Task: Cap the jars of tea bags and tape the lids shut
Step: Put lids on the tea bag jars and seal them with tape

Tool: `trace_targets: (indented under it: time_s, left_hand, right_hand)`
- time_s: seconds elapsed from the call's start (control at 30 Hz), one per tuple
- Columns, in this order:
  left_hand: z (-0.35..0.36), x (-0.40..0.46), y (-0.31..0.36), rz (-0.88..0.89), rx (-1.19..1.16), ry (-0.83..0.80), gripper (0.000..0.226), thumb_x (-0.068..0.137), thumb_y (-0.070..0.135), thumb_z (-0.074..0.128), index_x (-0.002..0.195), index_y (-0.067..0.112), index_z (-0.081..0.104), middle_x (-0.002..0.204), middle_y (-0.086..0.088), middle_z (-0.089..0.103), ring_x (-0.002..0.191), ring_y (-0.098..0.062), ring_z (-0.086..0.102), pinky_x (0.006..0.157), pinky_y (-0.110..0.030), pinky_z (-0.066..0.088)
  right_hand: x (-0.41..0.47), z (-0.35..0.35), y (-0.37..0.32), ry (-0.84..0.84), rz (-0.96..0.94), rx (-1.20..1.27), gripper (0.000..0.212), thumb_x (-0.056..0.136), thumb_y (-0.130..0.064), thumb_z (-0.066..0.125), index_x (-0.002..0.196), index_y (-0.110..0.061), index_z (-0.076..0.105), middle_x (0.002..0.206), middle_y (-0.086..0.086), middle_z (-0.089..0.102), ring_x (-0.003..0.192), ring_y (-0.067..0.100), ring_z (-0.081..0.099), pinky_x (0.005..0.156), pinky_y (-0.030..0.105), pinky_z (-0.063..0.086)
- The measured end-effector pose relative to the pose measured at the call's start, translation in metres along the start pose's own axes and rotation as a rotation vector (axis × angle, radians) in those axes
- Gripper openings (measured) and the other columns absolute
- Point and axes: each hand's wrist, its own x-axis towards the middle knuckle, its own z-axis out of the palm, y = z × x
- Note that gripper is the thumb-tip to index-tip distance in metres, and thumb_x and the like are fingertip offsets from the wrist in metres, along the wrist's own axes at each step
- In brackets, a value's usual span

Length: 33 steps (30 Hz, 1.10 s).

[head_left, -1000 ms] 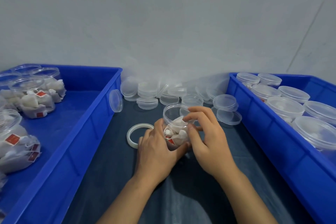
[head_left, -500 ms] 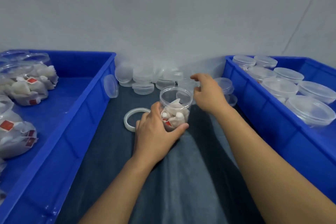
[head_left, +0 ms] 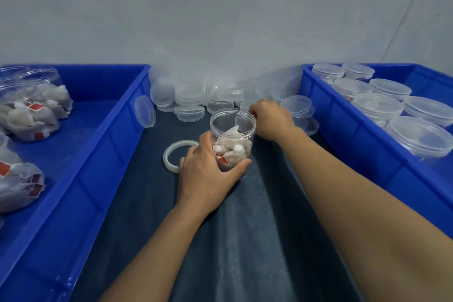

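A clear open jar (head_left: 232, 122) half full of white tea bags with red tags stands on the dark mat in the middle. My left hand (head_left: 208, 175) grips its lower body from the left. Just behind and to the right of the jar, my right hand (head_left: 272, 117) reaches into the loose clear lids (head_left: 188, 99). Its fingers curl down on one lid (head_left: 246, 105), whose edge shows through the jar wall. A roll of clear tape (head_left: 173, 154) lies flat on the mat, left of the jar and partly under my left hand.
A blue crate (head_left: 115, 144) on the left holds uncapped jars of tea bags (head_left: 31, 115). The blue crate (head_left: 343, 130) on the right holds several capped jars (head_left: 377, 105). One lid (head_left: 145, 111) leans on the left crate's wall. A grey wall stands close behind.
My right hand left the jar's mouth and reached back right to the lids, then closed down on one. My left hand kept its grip on the jar.
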Motion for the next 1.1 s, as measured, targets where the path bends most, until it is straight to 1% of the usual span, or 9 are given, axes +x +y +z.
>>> trace_targets:
  time_s: [0.3, 0.43, 0.53, 0.63, 0.73, 0.83, 0.97, 1.03, 1.1]
  left_hand:
    - [0.001, 0.0, -0.001, -0.011, -0.004, 0.006, 0.085, 0.067, 0.085, 0.063, 0.132, 0.034, 0.045, 0.112, 0.013, 0.066, 0.109, -0.02, 0.058, 0.095, -0.044, 0.045]
    - [0.001, 0.0, -0.002, -0.01, 0.004, -0.002, 0.087, 0.067, 0.086, 0.062, 0.133, 0.033, 0.046, 0.114, 0.012, 0.067, 0.11, -0.021, 0.058, 0.095, -0.044, 0.045]
    - [0.001, 0.0, -0.002, -0.005, 0.01, -0.001, 0.088, 0.066, 0.087, 0.061, 0.134, 0.032, 0.046, 0.113, 0.012, 0.067, 0.109, -0.021, 0.059, 0.093, -0.042, 0.043]
    - [0.0, 0.0, -0.001, 0.007, 0.0, 0.002, 0.087, 0.067, 0.087, 0.061, 0.133, 0.033, 0.046, 0.111, 0.015, 0.065, 0.108, -0.019, 0.058, 0.089, -0.038, 0.04]
    - [-0.001, -0.002, -0.001, 0.005, 0.001, 0.001, 0.086, 0.066, 0.087, 0.061, 0.133, 0.036, 0.044, 0.107, 0.02, 0.058, 0.107, -0.018, 0.057, 0.088, -0.036, 0.038]
    - [-0.002, -0.003, 0.001, -0.018, 0.004, -0.016, 0.091, 0.065, 0.088, 0.062, 0.137, 0.034, 0.045, 0.114, 0.014, 0.065, 0.11, -0.02, 0.058, 0.094, -0.041, 0.044]
    - [-0.004, -0.005, 0.004, -0.021, 0.006, -0.042, 0.086, 0.068, 0.088, 0.06, 0.135, 0.037, 0.044, 0.114, 0.017, 0.063, 0.113, -0.017, 0.057, 0.098, -0.041, 0.042]
    - [-0.006, -0.006, 0.004, -0.002, -0.03, -0.039, 0.083, 0.073, 0.086, 0.059, 0.14, 0.04, 0.042, 0.117, 0.018, 0.063, 0.117, -0.017, 0.057, 0.1, -0.042, 0.042]
    - [-0.009, -0.007, 0.006, 0.014, -0.113, -0.029, 0.094, 0.075, 0.084, 0.059, 0.154, 0.04, 0.032, 0.135, 0.017, 0.061, 0.129, -0.015, 0.055, 0.108, -0.044, 0.042]
  right_hand:
    - [0.001, 0.002, 0.006, 0.022, 0.127, 0.144, 0.014, 0.086, -0.015, 0.066, 0.085, -0.029, 0.066, 0.103, -0.001, 0.072, 0.097, 0.028, 0.066, 0.073, 0.033, 0.043]
    - [0.004, -0.002, 0.012, 0.037, 0.144, 0.22, 0.006, 0.085, -0.023, 0.077, 0.085, -0.025, 0.071, 0.092, -0.003, 0.072, 0.092, 0.025, 0.067, 0.072, 0.033, 0.047]
    - [0.005, -0.009, 0.013, 0.117, 0.148, 0.311, 0.014, 0.09, -0.032, 0.079, 0.09, -0.022, 0.069, 0.092, -0.003, 0.071, 0.09, 0.024, 0.066, 0.075, 0.037, 0.053]
    - [-0.001, -0.023, 0.008, 0.315, 0.146, 0.492, 0.016, 0.095, -0.032, 0.074, 0.096, -0.02, 0.064, 0.096, -0.005, 0.068, 0.093, 0.02, 0.064, 0.083, 0.039, 0.053]
    - [-0.02, -0.045, -0.002, 0.487, 0.134, 0.708, 0.01, 0.1, -0.032, 0.068, 0.105, -0.026, 0.062, 0.099, -0.016, 0.066, 0.089, 0.003, 0.063, 0.079, 0.025, 0.05]
    - [-0.049, -0.065, -0.012, 0.59, 0.159, 0.979, 0.01, 0.102, -0.032, 0.066, 0.108, -0.026, 0.062, 0.102, -0.01, 0.073, 0.083, -0.001, 0.066, 0.078, 0.027, 0.054]
    - [-0.088, -0.071, -0.028, 0.514, 0.259, 1.472, 0.01, 0.102, -0.027, 0.067, 0.111, -0.022, 0.07, 0.092, -0.004, 0.078, 0.06, 0.006, 0.056, 0.061, 0.028, 0.051]
    - [-0.102, -0.061, -0.036, 0.465, 0.323, 1.601, 0.016, 0.102, -0.02, 0.068, 0.116, -0.02, 0.073, 0.085, -0.006, 0.075, 0.065, 0.008, 0.057, 0.06, 0.027, 0.052]
    - [-0.11, -0.048, -0.046, 0.436, 0.366, 1.622, 0.018, 0.101, -0.016, 0.067, 0.117, -0.019, 0.075, 0.082, -0.006, 0.073, 0.07, 0.011, 0.058, 0.062, 0.027, 0.051]
